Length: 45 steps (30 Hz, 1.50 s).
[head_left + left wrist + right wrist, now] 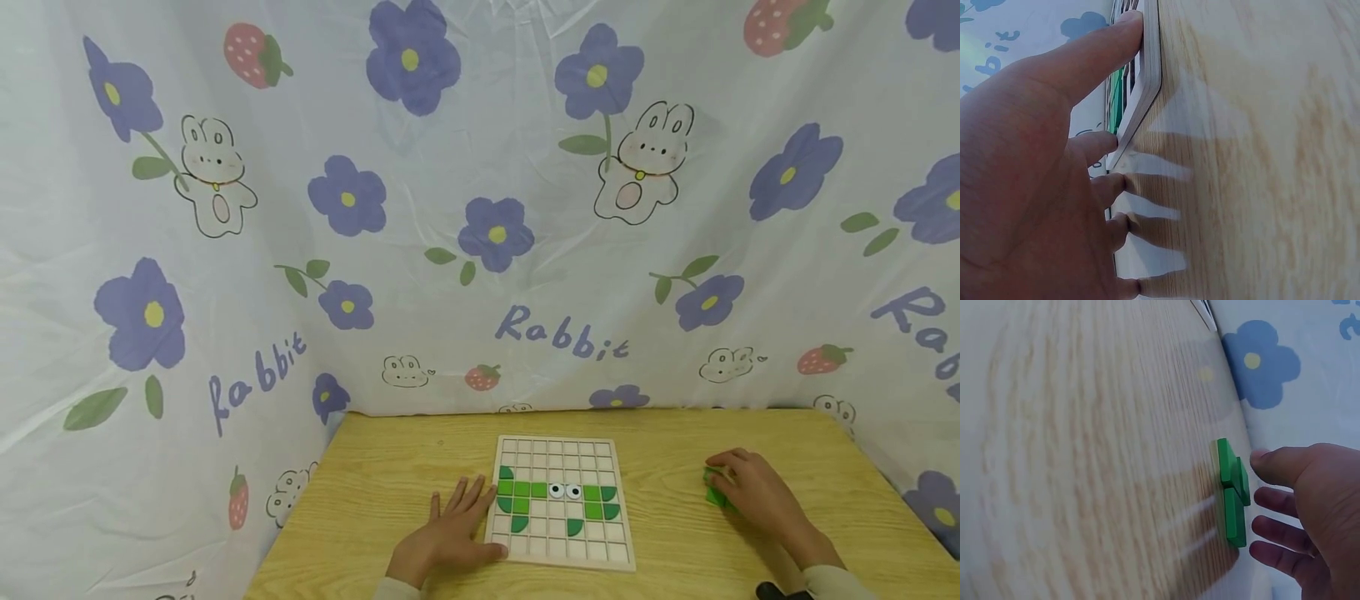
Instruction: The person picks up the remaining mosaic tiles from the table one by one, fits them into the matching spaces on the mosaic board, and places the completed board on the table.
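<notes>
My left hand (446, 537) is spread flat on the table at the left side of a wooden grid board (557, 546). Its thumb rests on the board's near left corner, and the index fingertip touches the left edge. Light green square tiles (592, 500), dark green quarter-round tiles (519, 524) and two round eye tiles (556, 491) sit in the grid. Off to the right, my right hand (761, 496) hovers with loosely bent fingers close over a few loose green tiles (1235, 519). In the right wrist view a gap shows between the fingertips and these tiles.
The wood-grain table (405, 458) reaches back to a white curtain (420, 317) printed with purple flowers, rabbits and strawberries. Bare tabletop lies between the board and the loose tiles. A black object (780, 592) shows at the bottom edge beside the right wrist.
</notes>
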Each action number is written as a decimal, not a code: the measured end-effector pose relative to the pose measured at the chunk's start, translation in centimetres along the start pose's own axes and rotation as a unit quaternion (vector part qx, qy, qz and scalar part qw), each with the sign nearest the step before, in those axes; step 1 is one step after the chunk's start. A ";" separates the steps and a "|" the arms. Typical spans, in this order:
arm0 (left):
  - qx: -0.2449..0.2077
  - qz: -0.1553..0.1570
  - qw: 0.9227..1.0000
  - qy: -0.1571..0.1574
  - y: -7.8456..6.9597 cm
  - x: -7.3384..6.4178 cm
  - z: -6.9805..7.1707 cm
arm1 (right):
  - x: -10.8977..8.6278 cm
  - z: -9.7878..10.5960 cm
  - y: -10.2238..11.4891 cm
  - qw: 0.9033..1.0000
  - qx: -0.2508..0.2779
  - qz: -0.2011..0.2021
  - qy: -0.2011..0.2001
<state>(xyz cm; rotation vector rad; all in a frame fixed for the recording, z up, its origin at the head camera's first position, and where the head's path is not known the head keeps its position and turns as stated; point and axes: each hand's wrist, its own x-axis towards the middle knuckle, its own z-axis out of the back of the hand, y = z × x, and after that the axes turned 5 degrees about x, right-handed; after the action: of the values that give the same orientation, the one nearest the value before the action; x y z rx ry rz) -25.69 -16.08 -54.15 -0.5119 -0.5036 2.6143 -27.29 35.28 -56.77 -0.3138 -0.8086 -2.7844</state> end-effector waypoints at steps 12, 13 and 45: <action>0.001 -0.002 1.000 -0.001 0.2 0.1 -0.1 | 0.2 -0.1 -0.5 1.000 -0.017 0.006 0.008; 0.001 -0.002 1.000 -0.001 0.2 0.1 -0.2 | 0.2 -0.1 -0.5 1.000 -0.016 0.004 0.010; -0.002 -0.002 1.000 -0.002 0.6 0.4 -0.6 | 1.8 -0.3 -0.6 0.997 -0.019 -0.071 0.010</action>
<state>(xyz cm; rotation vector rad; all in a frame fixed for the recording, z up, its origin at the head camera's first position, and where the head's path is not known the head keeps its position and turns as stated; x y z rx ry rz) -25.96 -16.27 -54.99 -0.5071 -0.5115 2.6111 -29.17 35.37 -56.86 -0.2423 -0.8036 -2.9323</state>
